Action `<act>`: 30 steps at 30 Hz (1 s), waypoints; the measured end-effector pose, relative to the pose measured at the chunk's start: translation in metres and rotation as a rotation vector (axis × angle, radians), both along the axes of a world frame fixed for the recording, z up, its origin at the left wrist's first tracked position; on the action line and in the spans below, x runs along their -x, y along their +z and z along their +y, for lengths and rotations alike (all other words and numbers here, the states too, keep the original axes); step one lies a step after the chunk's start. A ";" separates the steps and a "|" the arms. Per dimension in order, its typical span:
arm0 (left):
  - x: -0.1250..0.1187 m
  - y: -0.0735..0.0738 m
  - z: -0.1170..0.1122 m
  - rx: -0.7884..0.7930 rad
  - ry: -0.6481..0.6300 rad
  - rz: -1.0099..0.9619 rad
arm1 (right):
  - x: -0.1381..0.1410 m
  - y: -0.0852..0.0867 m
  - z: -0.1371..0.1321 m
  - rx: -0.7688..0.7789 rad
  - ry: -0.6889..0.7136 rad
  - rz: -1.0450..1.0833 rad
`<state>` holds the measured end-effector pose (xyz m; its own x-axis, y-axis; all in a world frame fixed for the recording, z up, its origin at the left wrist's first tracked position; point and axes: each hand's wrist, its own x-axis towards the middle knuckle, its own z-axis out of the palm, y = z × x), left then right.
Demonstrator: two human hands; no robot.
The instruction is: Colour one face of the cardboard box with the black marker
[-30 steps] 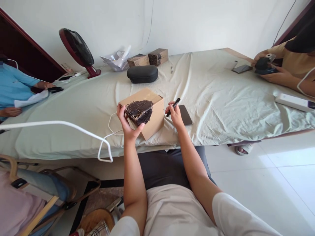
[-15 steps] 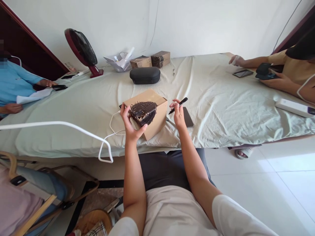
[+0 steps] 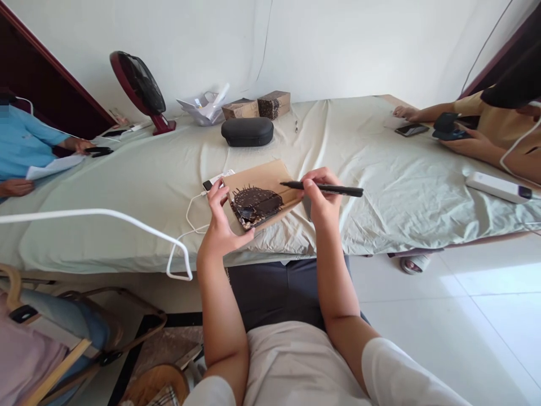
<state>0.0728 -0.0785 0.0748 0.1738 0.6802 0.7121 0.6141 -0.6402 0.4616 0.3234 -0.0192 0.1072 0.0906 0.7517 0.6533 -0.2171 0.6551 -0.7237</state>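
Head view, centre frame: my left hand grips the near left edge of a cardboard box, thumb under its lower corner and fingers curled up along its side. The box rests on the pale sheet just above centre, its broad face turned up to me. A dark, bristly patch covers the near part of that face, right beside my thumb. My right hand, just right of the box, is closed around a black pen. The pen lies level, its tip over the box's right edge and its tail pointing to the right of the frame.

A phone peeks out at the box's upper left corner, and a white cable loops from it down over the table's edge. Behind, in the upper middle, I see a black case and two small cartons near the wall. A red fan stands in the upper left.

At the left edge sits a person in a blue sleeve. At the upper right, another person's hand holds a dark device, and a white bar lies on the sheet below it.
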 end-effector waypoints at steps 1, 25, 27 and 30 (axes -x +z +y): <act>-0.002 0.003 -0.003 0.014 -0.002 0.024 | 0.002 0.005 -0.007 0.012 0.018 -0.039; -0.013 0.015 -0.012 0.078 0.010 0.081 | 0.018 0.017 -0.028 0.003 0.040 -0.015; -0.009 0.013 -0.011 0.080 0.025 0.071 | 0.014 0.017 -0.025 0.007 0.022 0.010; 0.000 0.011 -0.012 0.088 0.104 0.031 | 0.000 0.016 -0.016 -0.002 0.049 -0.035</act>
<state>0.0733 -0.0904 0.0854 0.1207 0.7556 0.6438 0.6898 -0.5302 0.4929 0.3232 -0.0348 0.1227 0.0309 0.7536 0.6566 -0.2234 0.6455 -0.7303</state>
